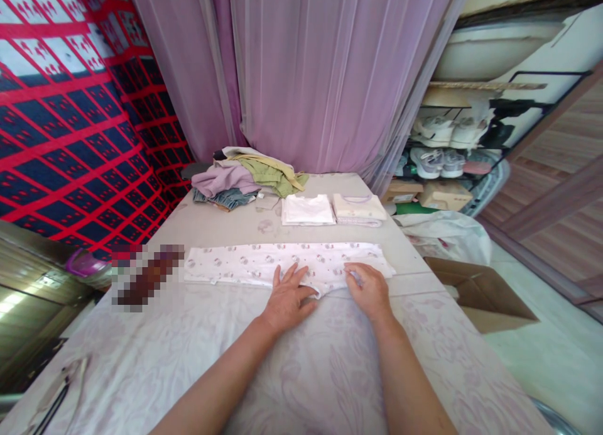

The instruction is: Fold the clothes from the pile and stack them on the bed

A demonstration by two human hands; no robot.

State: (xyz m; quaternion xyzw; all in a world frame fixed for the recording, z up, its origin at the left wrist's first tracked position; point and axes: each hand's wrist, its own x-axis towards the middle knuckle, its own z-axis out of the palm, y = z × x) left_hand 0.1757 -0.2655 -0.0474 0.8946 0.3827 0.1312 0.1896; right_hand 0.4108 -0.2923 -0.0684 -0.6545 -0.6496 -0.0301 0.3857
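Observation:
A pair of white children's pants [264, 259] with a small animal-like print lies folded lengthwise across the bed, its long edge running left to right. My left hand [288, 300] rests flat on the near edge by the crotch, fingers spread. Close to the right end, my right hand [370, 290] has its fingers bent together, with thumb and forefinger pinching the fabric. Beyond the pants sit a folded white shirt [308, 210] and a folded cream top [358, 209] on another folded piece.
A loose heap of clothes [245, 177] lies at the far left of the bed [301, 372]. Purple curtains [320, 77] hang behind. To the right stand a shoe rack [438, 152] and an open cardboard box [480, 290]. A cable [61, 391] lies at the near left.

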